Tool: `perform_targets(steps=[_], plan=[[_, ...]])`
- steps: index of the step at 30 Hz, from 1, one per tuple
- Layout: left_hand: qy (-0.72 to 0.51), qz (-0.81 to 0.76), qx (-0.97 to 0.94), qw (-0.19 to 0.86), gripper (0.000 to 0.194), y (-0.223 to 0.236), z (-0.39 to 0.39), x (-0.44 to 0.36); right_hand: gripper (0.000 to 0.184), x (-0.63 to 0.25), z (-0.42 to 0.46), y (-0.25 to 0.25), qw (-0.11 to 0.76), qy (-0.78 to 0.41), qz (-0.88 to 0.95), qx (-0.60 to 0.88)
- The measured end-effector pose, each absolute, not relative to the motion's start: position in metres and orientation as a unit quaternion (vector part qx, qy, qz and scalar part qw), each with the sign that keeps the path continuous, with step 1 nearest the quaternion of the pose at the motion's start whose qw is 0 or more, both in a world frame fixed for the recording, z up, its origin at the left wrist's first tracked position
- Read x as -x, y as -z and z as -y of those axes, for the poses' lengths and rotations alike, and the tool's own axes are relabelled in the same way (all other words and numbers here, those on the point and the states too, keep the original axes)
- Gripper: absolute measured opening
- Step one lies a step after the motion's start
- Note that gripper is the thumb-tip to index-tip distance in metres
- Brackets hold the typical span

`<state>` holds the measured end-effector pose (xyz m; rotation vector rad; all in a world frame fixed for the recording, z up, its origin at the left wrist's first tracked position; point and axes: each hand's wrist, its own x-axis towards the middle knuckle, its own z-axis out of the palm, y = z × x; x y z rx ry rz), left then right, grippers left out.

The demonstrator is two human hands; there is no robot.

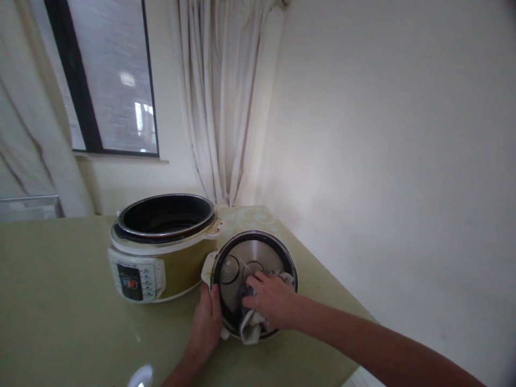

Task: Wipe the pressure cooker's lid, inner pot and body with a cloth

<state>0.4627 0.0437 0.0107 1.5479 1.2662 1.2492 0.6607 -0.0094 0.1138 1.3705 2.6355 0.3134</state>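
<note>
A round pressure cooker lid (256, 252) rests on the table with its metal inner side facing me. My left hand (206, 318) grips the lid's left rim, just below a white handle tab. In my right hand (273, 301) is a bunched, pale cloth (252, 327), pressed against the lower right part of the lid's inner face. The fingers are closed over the cloth and hide part of it. Left of the lid stands the electric pressure cooker (183, 269), uncovered, with its dark inner pot (167, 216) in place.
The greenish table (60, 301) has its right edge running close along the white wall. A small white, shiny object (141, 376) lies at the near edge, partly cut off. Behind the table are curtains (217, 107) and a window (115, 75).
</note>
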Motion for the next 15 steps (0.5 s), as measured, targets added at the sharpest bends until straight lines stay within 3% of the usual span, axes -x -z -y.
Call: perform_targets(steps=[4, 5, 8, 13, 15], plan=[[-0.462, -0.505, -0.599, 0.417, 0.047, -0.009, -0.046, -0.468, 0.009, -0.689, -0.002, -0.135, 0.094, -0.201, -0.856, -0.467], [-0.460, -0.509, -0.598, 0.414, 0.048, -0.008, -0.047, -0.469, 0.007, -0.692, -0.008, -0.141, 0.093, -0.228, -0.851, -0.464], [-0.464, -0.511, -0.595, 0.411, 0.050, -0.005, -0.048, -0.470, 0.019, -0.687, -0.034, -0.158, 0.082, -0.296, -0.852, -0.424], [-0.476, -0.492, -0.604, 0.408, 0.051, -0.006, -0.049, -0.468, 0.031, -0.662, -0.074, -0.165, 0.038, -0.329, -0.921, -0.204], [-0.474, -0.492, -0.610, 0.402, 0.052, -0.007, -0.048, -0.468, 0.030, -0.658, -0.082, -0.161, 0.017, -0.323, -0.921, -0.220]])
